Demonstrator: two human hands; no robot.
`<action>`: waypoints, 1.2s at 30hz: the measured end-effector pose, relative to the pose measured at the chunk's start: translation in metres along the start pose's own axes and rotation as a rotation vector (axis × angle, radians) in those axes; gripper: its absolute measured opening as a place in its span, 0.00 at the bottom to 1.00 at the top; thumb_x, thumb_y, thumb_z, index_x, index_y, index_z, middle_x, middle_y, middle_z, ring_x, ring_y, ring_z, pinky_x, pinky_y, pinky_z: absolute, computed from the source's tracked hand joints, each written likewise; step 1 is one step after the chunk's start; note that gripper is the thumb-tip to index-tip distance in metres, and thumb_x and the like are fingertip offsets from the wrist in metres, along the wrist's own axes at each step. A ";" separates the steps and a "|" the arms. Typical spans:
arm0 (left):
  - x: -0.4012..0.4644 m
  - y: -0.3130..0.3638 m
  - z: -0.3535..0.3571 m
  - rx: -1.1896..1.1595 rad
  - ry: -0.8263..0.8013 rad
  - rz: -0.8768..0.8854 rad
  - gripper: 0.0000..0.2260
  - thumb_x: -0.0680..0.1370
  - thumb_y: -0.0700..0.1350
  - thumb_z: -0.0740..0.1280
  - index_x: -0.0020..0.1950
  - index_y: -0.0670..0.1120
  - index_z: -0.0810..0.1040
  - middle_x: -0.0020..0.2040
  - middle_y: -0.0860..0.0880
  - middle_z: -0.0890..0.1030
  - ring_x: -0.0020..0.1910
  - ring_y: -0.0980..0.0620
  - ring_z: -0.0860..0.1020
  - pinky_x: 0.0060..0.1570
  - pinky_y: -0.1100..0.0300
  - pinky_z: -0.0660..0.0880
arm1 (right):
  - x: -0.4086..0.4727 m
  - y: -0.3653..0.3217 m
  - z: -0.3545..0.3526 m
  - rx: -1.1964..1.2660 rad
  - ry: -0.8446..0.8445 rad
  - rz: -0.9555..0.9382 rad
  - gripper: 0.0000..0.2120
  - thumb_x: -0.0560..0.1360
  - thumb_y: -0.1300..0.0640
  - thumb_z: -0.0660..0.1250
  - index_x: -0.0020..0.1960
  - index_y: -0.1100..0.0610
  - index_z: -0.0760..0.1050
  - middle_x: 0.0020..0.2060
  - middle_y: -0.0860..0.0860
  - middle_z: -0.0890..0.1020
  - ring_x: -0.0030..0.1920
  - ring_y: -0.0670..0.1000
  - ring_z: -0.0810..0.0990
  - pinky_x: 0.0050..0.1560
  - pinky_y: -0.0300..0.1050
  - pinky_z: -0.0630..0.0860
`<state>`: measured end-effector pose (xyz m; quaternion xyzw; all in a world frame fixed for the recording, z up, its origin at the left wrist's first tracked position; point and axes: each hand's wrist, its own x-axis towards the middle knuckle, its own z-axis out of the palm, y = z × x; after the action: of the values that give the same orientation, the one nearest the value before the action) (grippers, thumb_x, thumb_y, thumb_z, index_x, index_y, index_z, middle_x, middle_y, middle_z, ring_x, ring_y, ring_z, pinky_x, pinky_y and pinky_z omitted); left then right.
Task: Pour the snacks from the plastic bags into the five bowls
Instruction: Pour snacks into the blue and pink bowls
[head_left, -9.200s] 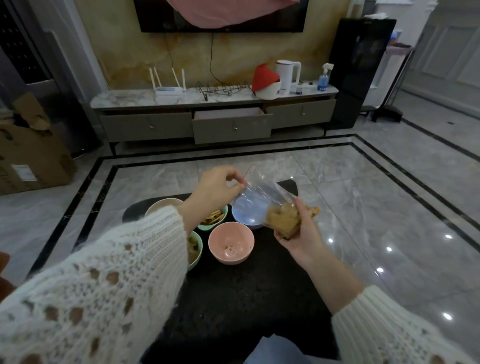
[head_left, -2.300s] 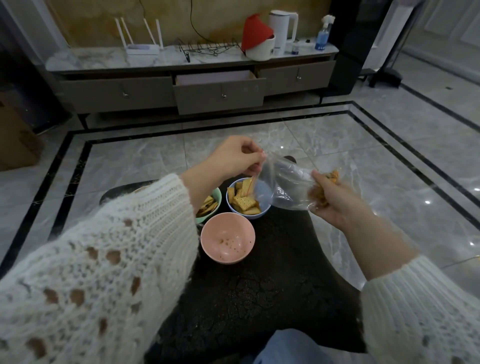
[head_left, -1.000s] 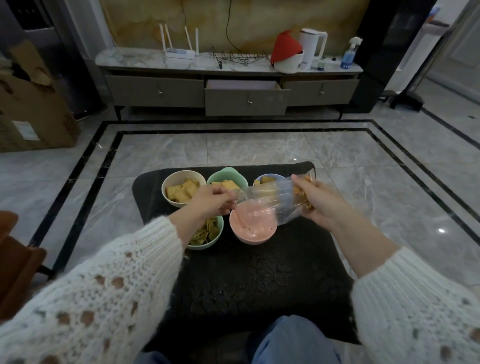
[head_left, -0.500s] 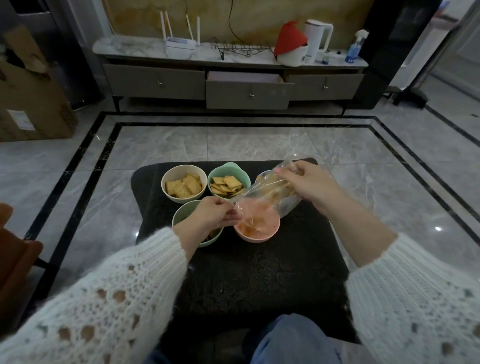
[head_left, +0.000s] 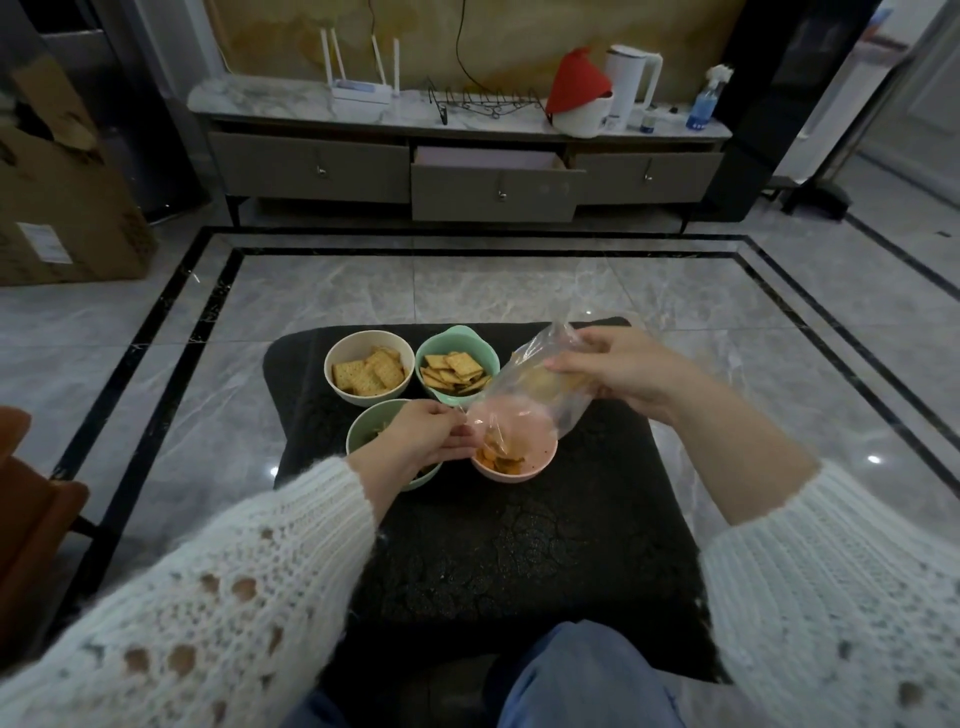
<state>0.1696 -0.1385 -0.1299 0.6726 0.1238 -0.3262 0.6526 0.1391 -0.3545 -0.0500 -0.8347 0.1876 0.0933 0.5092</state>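
Over the bench's middle, the left hand (head_left: 415, 441) pinches the plastic bag (head_left: 524, 400) mouth at the pink bowl (head_left: 519, 457); crackers now lie inside, where half a second ago few showed. Right hand (head_left: 618, 369) grips the raised bag bottom, so the last bowl is filling.

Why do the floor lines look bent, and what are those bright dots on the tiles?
Head view: the wide-angle lens bows the black floor border near the edges; the white dots are glare from lights on glossy tile. The room is dim, and the plastic bag held over the pink bowl looks hazy.
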 end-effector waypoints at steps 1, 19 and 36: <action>-0.001 0.001 0.000 0.001 0.003 0.003 0.11 0.82 0.37 0.61 0.62 0.34 0.72 0.48 0.38 0.80 0.45 0.45 0.83 0.41 0.56 0.83 | -0.002 -0.002 -0.001 0.024 -0.008 -0.007 0.34 0.69 0.53 0.79 0.72 0.54 0.71 0.62 0.53 0.79 0.59 0.54 0.80 0.61 0.53 0.79; -0.012 0.002 -0.004 0.042 0.084 0.011 0.14 0.80 0.39 0.64 0.65 0.36 0.73 0.48 0.39 0.82 0.42 0.48 0.82 0.35 0.60 0.79 | -0.018 -0.017 -0.012 -0.029 0.239 -0.274 0.05 0.74 0.57 0.75 0.50 0.52 0.82 0.51 0.51 0.85 0.48 0.47 0.82 0.39 0.41 0.81; -0.011 0.005 0.014 0.596 0.278 0.671 0.03 0.76 0.47 0.70 0.43 0.50 0.79 0.41 0.55 0.81 0.42 0.54 0.80 0.49 0.56 0.76 | -0.026 -0.010 -0.004 -0.214 0.303 -0.470 0.07 0.74 0.52 0.75 0.52 0.48 0.82 0.43 0.37 0.81 0.47 0.36 0.79 0.53 0.34 0.77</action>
<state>0.1610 -0.1496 -0.1184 0.8707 -0.1133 -0.0256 0.4779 0.1195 -0.3484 -0.0310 -0.9086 0.0523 -0.1335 0.3924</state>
